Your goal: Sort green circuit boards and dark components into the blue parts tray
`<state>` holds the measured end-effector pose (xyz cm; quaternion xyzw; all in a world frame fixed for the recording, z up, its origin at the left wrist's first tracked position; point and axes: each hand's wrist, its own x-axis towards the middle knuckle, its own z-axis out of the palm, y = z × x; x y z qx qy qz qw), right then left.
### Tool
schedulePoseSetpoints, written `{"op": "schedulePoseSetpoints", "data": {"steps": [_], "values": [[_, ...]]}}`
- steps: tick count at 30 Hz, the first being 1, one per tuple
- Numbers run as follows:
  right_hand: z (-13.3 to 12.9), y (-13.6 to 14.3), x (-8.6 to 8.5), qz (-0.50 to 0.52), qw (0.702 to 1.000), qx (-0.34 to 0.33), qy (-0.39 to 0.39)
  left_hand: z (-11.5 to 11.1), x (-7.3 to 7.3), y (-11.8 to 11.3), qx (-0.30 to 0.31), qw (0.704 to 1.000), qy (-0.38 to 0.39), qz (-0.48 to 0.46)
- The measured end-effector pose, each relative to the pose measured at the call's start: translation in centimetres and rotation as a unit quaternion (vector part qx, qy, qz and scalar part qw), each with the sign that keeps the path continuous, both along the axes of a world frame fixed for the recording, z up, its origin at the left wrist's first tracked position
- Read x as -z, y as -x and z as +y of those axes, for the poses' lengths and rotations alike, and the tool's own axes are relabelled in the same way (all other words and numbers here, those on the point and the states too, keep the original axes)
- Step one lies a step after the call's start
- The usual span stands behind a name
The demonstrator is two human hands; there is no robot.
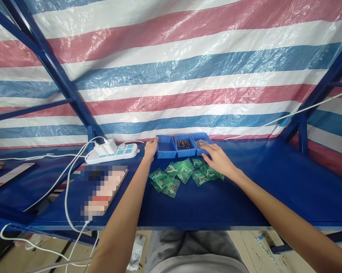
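Note:
Three small blue bins stand side by side at the back of the blue table. My left hand (151, 148) is closed on the outer side wall of the left bin (166, 154), which has nothing visible in it. In the middle bin (187, 152) lie many small dark and brassy metal parts. My right hand (218, 159) reaches to the front of the right bin (199, 136), index finger over its rim and thumb apart below; its outer fingers are partly hidden. Small clear pieces (200, 143) lie inside that bin. Several green-tinted plastic bags (184, 171) with small metal parts are spread before the bins.
A white power strip (116, 152) with plugged-in chargers stands left of the bins. Nearer lies a phone-like device (110, 189), its screen blurred, on a white cable (66, 189). Blue metal frame posts (61, 81) rise before a striped tarp (188, 87).

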<state>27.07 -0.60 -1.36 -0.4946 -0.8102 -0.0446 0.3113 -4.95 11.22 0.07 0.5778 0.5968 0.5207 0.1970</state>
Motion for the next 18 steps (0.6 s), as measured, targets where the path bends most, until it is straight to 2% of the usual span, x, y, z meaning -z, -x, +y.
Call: {"op": "schedulePoseSetpoints", "data": {"steps": [3,6,8,12,14,18], "values": [[0.1,-0.6,0.2,0.007,1.000,-0.011,0.004,-1.0,-1.1,-0.3,-0.004,0.996,0.050,0.079],[0.1,-0.5,0.2,0.008,1.000,-0.017,0.006,-3.2,-2.2,-1.1,0.047,0.975,-0.018,0.216],[0.2,-0.3,0.3,0.002,1.000,-0.015,0.008,-4.8,-2.5,-2.0,0.054,0.956,-0.064,0.280],[0.5,-0.4,0.5,-0.006,1.000,-0.025,0.016,-6.9,-2.4,-3.7,0.225,0.926,0.013,0.302],[0.7,-0.5,0.6,-0.005,0.999,-0.040,0.020,-7.2,-2.1,-4.3,0.245,0.913,0.000,0.326],[1.2,-0.8,0.7,0.019,0.997,-0.073,0.026,-7.3,-1.6,-4.6,0.234,0.904,-0.040,0.356]]}}
